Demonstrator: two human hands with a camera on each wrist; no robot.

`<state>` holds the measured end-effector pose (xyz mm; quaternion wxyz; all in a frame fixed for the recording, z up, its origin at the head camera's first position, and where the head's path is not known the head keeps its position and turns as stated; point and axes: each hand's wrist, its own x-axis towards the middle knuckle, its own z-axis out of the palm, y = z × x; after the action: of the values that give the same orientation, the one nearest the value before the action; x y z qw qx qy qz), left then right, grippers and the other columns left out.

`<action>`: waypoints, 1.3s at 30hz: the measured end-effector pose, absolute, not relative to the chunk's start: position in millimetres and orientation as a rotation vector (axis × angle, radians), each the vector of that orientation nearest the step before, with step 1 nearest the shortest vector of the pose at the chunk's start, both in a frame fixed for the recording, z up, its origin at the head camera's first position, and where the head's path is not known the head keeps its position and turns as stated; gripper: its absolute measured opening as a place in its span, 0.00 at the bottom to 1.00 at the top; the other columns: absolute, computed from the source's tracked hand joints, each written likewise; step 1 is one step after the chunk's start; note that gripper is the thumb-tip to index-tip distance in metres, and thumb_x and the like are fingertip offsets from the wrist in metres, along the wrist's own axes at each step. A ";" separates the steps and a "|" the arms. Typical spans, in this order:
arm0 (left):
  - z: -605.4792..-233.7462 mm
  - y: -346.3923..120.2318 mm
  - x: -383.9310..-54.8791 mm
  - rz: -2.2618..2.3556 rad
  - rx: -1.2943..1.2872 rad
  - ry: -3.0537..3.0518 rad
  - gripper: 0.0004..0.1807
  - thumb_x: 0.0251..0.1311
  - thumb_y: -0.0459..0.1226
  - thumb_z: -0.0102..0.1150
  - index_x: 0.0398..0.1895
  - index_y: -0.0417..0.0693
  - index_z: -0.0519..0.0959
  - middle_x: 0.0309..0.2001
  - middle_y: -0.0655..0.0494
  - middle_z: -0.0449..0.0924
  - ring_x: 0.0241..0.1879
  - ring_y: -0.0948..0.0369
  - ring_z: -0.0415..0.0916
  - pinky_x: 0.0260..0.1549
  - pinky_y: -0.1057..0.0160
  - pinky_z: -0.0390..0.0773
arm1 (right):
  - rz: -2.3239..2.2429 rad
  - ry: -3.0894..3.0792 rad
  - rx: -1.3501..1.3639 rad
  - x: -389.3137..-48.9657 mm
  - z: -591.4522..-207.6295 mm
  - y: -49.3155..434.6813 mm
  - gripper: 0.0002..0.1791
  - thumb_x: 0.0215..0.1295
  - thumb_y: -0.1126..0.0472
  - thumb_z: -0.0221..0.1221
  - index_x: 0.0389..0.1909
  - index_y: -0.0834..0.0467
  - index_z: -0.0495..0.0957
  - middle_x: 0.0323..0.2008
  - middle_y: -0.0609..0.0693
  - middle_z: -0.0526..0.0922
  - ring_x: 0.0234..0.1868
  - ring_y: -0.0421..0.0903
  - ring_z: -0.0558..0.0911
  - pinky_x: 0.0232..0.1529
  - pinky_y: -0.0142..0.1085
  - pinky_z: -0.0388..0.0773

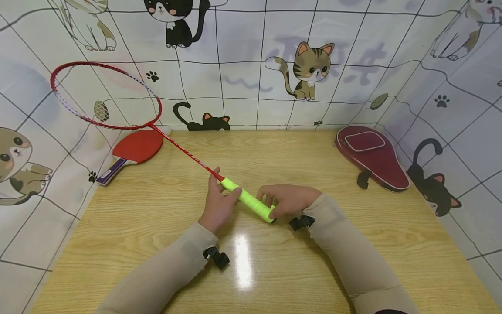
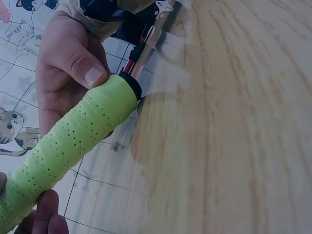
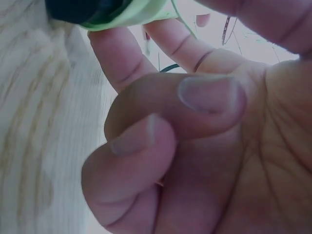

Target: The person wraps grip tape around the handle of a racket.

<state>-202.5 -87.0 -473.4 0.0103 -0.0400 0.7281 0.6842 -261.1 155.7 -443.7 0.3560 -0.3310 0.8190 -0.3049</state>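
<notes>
A badminton racket (image 1: 188, 153) with a red frame and a neon-yellow perforated grip (image 1: 252, 204) slants across the table, its head toward the back left. My left hand (image 1: 219, 205) holds it where the grip meets the shaft, thumb on top of the grip. At the butt end my right hand (image 1: 292, 198) pinches the grip between thumb and fingers. The left wrist view shows the right thumb (image 2: 95, 75) against the grip beside the black butt cap (image 2: 130, 87). In the right wrist view two fingers are curled toward the palm, below the dark butt cap (image 3: 87, 9).
A red table tennis bat (image 1: 139, 146) lies at the back left, under the racket head, with a small whitish object (image 1: 166, 130) beside it. A dark red bat case (image 1: 370, 157) lies at the back right. Cat-patterned cloth walls (image 1: 243, 87) enclose the wooden table (image 1: 157, 231).
</notes>
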 end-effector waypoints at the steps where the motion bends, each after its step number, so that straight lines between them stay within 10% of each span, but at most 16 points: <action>1: -473.5 -87.2 -202.9 2.138 -0.128 2.270 0.49 0.69 0.33 0.62 0.85 0.57 0.44 0.59 0.35 0.78 0.36 0.56 0.83 0.40 0.64 0.82 | -0.795 2.114 -0.857 -261.4 -443.8 155.8 0.25 0.61 0.61 0.72 0.57 0.45 0.74 0.53 0.51 0.83 0.54 0.48 0.82 0.52 0.45 0.80; 39: -475.7 -88.7 -206.3 2.160 -0.130 2.160 0.48 0.71 0.28 0.59 0.85 0.54 0.42 0.61 0.32 0.75 0.52 0.51 0.83 0.48 0.60 0.84 | -0.879 2.074 -0.885 -263.8 -442.2 159.4 0.20 0.66 0.65 0.67 0.55 0.51 0.73 0.45 0.54 0.84 0.46 0.49 0.82 0.43 0.42 0.80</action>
<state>-206.3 -88.7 -475.7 0.0420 -0.0425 0.7058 0.7059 -263.8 159.4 -442.2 0.3530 -0.3421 0.8019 -0.3396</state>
